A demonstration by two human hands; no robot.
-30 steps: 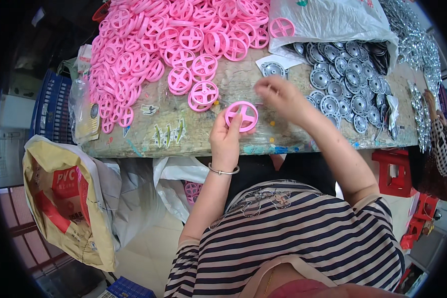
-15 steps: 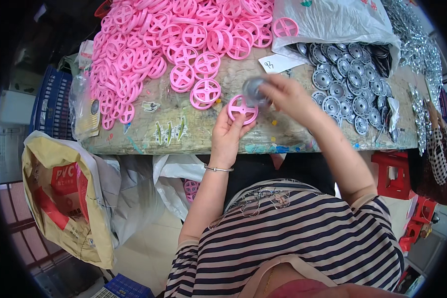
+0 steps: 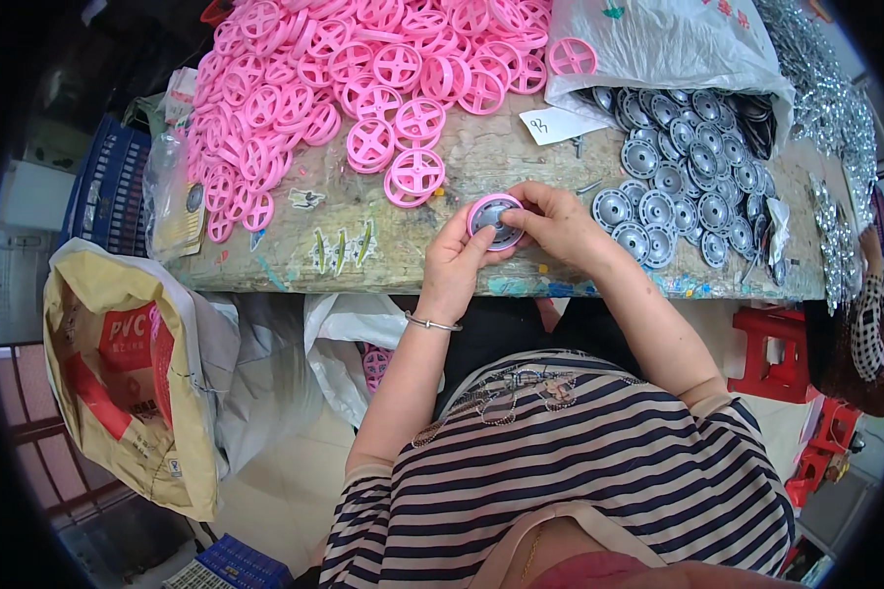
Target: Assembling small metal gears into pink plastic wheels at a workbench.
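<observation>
Both my hands meet above the table's near edge on one small wheel. My left hand [image 3: 452, 257] grips the pink plastic wheel rim [image 3: 474, 212] from the left, its thumb on the face. My right hand [image 3: 558, 228] holds a grey hubcap-like disc [image 3: 491, 218] that sits inside the pink ring, fingers pressing at its right side. Whether the disc is fully seated I cannot tell. A large heap of pink spoked wheels [image 3: 398, 67] lies at the far left and middle. Many grey discs [image 3: 668, 179] are piled on the right, spilling from a white plastic bag [image 3: 668, 44].
The worn wooden table [image 3: 295, 257] ends just in front of me. A white paper slip [image 3: 560, 126] and leaf-like stickers [image 3: 342, 250] lie on it. A large open sack [image 3: 133, 285] stands at the left. Red stools [image 3: 771, 353] and another person's checked sleeve [image 3: 869, 329] are at the right.
My right hand has brought the grey disc down into the pink wheel in my left hand. The view has shifted slightly.
</observation>
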